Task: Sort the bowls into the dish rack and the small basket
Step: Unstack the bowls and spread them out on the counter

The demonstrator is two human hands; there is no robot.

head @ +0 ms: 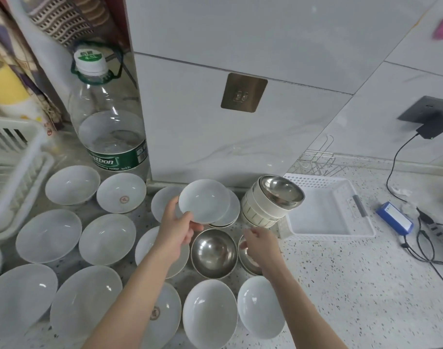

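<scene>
Pinching a small white ceramic bowl [204, 200] by its near rim, the left hand [176, 231] holds it tilted above the speckled stone counter [341, 285], thumb on the inner face and fingers curled behind. The right hand [259, 244] hovers over a small stainless-steel bowl [214, 251] and its half-hidden steel neighbour, fingers loosely bent and holding nothing. Many more white bowls lie spread across the counter between the white plastic dish rack [13, 170] at far left and the white perforated small basket [326, 210] on the right, against which a tilted stack of ribbed cream bowls [260, 210], topped with a steel one, leans.

Glazed ceramic of this kind is probably stiff, slick and liable to chip (a rim knocked on stone would likely do it), so a firm rim pinch with the thumb well inside looks sensible. Steel bowls should be lighter and tougher, though smooth; taking them by the lip seems best
</scene>
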